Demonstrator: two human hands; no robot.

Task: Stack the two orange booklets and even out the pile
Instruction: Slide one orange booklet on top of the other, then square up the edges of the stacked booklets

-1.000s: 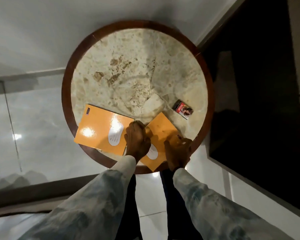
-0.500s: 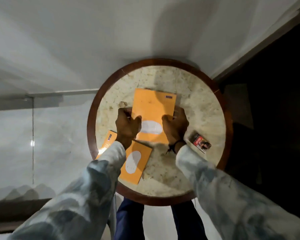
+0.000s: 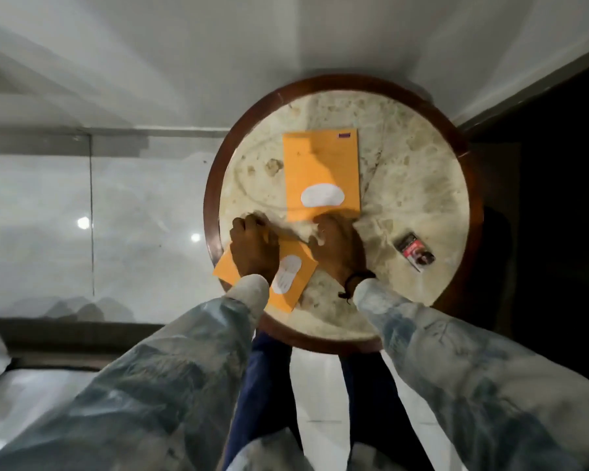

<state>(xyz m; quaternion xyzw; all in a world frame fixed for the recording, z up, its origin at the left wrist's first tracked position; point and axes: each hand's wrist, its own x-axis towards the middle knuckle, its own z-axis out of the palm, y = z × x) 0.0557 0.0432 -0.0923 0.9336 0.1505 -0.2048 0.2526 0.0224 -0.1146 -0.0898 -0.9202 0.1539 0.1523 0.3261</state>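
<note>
One orange booklet (image 3: 320, 164) lies flat and square in the middle of the round marble table (image 3: 415, 185). The second orange booklet (image 3: 295, 283) lies tilted at the table's near left, one corner hanging over the wooden rim. My left hand (image 3: 254, 249) rests on this second booklet, fingers curled over its far edge. My right hand (image 3: 337, 248) sits between the two booklets, over the near booklet's right corner and just below the far booklet's near edge. Its fingertips are blurred, and what they touch is unclear.
A small red and black packet (image 3: 415, 253) lies on the table's right side. The table has a raised dark wooden rim (image 3: 211, 198). Glossy pale floor tiles are to the left, a dark area to the right. My legs stand against the near rim.
Both hands have let go of the booklet in the middle of the table and drawn back to the near left booklet. The view has shifted, so the table now sits further right.
</note>
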